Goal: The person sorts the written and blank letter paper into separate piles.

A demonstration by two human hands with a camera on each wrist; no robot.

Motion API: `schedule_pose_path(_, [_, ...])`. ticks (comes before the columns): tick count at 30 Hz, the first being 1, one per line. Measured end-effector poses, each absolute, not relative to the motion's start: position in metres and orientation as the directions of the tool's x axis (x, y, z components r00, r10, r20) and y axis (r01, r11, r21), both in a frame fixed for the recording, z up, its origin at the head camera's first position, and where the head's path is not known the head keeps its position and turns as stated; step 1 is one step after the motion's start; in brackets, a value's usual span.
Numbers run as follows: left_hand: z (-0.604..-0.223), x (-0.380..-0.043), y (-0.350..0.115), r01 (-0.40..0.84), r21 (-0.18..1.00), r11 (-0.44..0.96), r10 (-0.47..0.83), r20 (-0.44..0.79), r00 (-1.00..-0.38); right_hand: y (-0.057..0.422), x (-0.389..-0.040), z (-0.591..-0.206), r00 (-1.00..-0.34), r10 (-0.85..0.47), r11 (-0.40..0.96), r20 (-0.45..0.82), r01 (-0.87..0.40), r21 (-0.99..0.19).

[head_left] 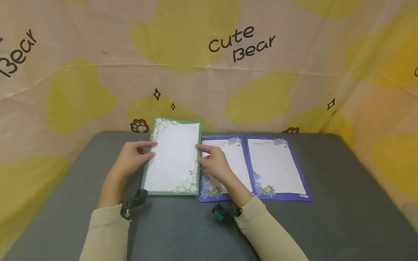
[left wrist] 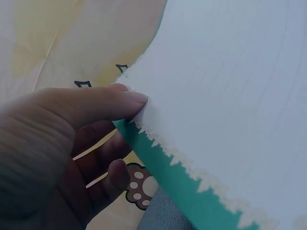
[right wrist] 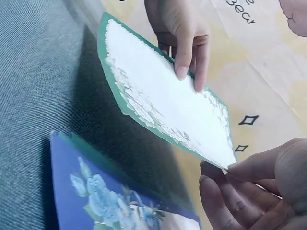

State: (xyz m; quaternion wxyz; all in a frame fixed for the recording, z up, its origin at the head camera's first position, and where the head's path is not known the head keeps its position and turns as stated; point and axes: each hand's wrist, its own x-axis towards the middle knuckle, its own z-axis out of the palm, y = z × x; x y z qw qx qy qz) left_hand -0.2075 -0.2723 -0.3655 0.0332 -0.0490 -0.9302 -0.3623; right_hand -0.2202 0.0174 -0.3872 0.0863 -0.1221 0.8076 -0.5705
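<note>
A pale cloth backdrop [head_left: 183, 40] with soft yellow blotches, faint crease lines, small brown paw prints and the words "Cute Bear" hangs behind a dark grey table [head_left: 176, 232], whose surface looks finely woven up close. A person in beige sleeves [head_left: 109, 232] holds a green-bordered sheet [head_left: 173, 156] raised above the table, left of centre. It is a thin, smooth rectangle, gently bowed, with a white middle and lacy white flowers along its edges. The left hand [head_left: 132, 156] pinches its left edge between thumb and fingers; the right hand [head_left: 215, 163] pinches the right edge the same way. Just to the right, two blue-bordered sheets [head_left: 277, 166] lie flat side by side, printed with blue flowers; green edges show beneath the nearer one. Dark bands [head_left: 134, 203] circle both wrists.
</note>
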Motion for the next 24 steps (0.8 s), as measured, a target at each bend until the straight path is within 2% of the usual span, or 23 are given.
schedule_pose_path(11, [-0.372,-0.207,-0.276,0.088,0.661,0.745,0.097,0.024,-0.995,0.013,-0.218,-0.396,-0.948,-0.317,0.371,0.003,-0.126,-0.92])
schedule_pose_path(24, [-0.383,-0.21,-0.281,0.047,0.639,0.768,0.099,-0.046,-0.994,0.005,-0.219,-0.414,-0.936,-0.345,0.55,0.067,-0.26,-0.793])
